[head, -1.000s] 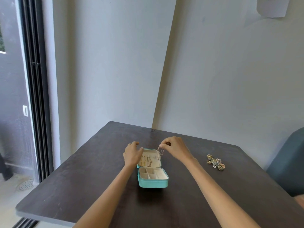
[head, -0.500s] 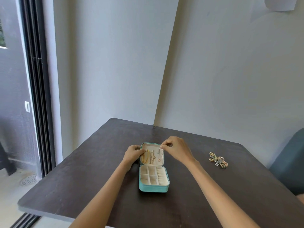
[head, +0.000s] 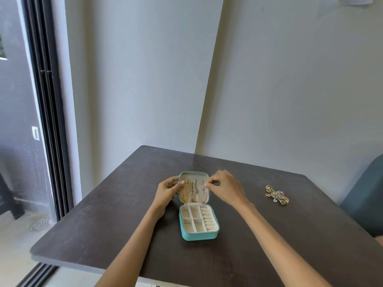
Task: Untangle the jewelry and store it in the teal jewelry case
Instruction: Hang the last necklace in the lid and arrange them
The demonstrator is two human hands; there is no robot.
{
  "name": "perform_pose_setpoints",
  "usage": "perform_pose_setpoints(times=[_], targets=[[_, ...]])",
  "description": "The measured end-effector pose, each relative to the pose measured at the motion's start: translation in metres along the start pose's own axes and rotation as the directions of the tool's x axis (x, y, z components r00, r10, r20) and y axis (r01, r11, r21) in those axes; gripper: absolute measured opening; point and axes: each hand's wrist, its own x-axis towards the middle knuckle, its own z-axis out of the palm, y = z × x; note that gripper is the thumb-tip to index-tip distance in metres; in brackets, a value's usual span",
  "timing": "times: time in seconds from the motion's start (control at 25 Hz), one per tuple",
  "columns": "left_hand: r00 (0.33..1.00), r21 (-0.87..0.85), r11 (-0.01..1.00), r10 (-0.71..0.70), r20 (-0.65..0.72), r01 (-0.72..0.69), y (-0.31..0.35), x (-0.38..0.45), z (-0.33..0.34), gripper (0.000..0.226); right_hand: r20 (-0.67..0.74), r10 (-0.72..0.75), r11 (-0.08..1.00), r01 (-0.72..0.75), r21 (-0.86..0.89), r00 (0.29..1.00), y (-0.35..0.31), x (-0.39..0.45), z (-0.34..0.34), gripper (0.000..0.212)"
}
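Observation:
The teal jewelry case (head: 198,235) lies open in the middle of the dark table (head: 103,224), its cream lid (head: 193,177) folded back flat. Gold chains (head: 184,192) hang on hooks inside the lid. My left hand (head: 166,191) grips the lid's left edge, thumb on the lining. My right hand (head: 227,188) pinches a thin necklace (head: 204,190) at the lid's upper right, by a hook. The divided tray (head: 196,219) of the base holds no jewelry that I can see. A tangled pile of jewelry (head: 276,195) lies on the table to the right.
The table stands in a corner against two pale walls. A teal chair (head: 364,193) sits at the right edge. A dark sliding door frame (head: 47,121) runs down the left, with a floor drain (head: 40,224) below.
The lid has gone from upright to lying flat on the table. My left hand moved from behind the lid to its left edge. My right hand kept its pinch on the necklace.

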Motion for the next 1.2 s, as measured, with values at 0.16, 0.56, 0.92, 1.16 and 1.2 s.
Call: perform_pose_setpoints(times=[0.16, 0.56, 0.92, 1.16, 1.2], targets=[[1.0, -0.025, 1.0, 0.007, 0.003, -0.007, 0.001, -0.001, 0.0, 0.019, -0.059, -0.007, 0.998, 0.003, -0.058, 0.998, -0.001, 0.006, 0.009, 0.014], [0.999, -0.054, 0.999, 0.007, 0.033, -0.005, 0.003, -0.002, -0.001, 0.021, -0.269, -0.163, 0.962, 0.092, -0.258, 0.949, -0.006, 0.015, 0.029, 0.011], [0.999, -0.024, 0.999, -0.022, 0.049, 0.023, 0.006, -0.001, -0.003, 0.023, -0.257, -0.279, 0.902, 0.16, -0.402, 0.925, -0.002, 0.019, 0.033, 0.014], [0.998, -0.01, 1.0, -0.02, 0.059, 0.021, 0.009, -0.004, -0.003, 0.021, -0.173, -0.409, 0.781, 0.246, -0.574, 0.896, 0.007, 0.019, 0.032, 0.017], [0.998, -0.011, 1.0, -0.02, 0.061, 0.021, 0.01, -0.004, -0.003, 0.022, -0.15, -0.429, 0.746, 0.256, -0.614, 0.891, 0.009, 0.02, 0.032, 0.017]])
